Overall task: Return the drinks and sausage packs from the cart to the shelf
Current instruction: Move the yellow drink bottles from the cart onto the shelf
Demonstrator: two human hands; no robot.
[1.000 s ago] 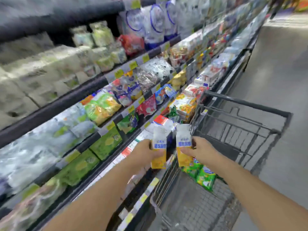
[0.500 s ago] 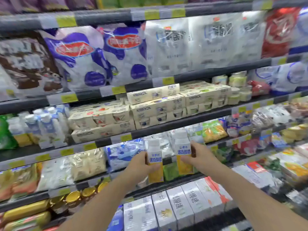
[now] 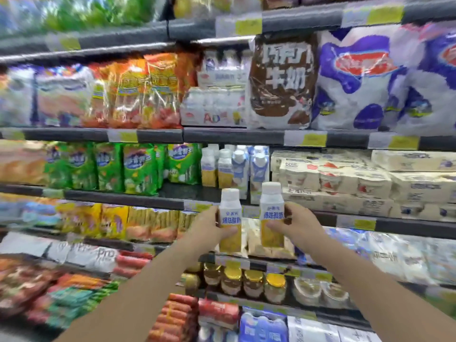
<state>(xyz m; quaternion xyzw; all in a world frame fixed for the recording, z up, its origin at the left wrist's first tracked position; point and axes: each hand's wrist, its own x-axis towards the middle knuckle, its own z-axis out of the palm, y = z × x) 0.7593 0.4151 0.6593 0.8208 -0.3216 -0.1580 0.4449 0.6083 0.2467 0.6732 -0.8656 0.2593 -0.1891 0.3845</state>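
Note:
My left hand [image 3: 209,229] grips one white-and-yellow drink carton [image 3: 230,222], held upright. My right hand [image 3: 297,224] grips a second identical drink carton [image 3: 272,215], also upright, slightly higher. Both cartons hang in front of the shelf edge [image 3: 138,199], just below a row of matching white-and-yellow cartons [image 3: 217,169] that stand on that shelf beside blue-and-white cartons [image 3: 249,169]. Red sausage packs [image 3: 177,317] lie on the lower shelves. The cart is out of view.
Green snack bags [image 3: 111,166] fill the shelf left of the cartons, stacked cream yogurt multipacks [image 3: 345,178] the right. Big milk-powder bags [image 3: 357,80] sit one shelf up. Gold-lidded jars [image 3: 251,282] stand below my hands.
My view has swung left from the cart and aisle to face the shelves. Both hands kept their cartons and now hold them up near the shelf with matching cartons.

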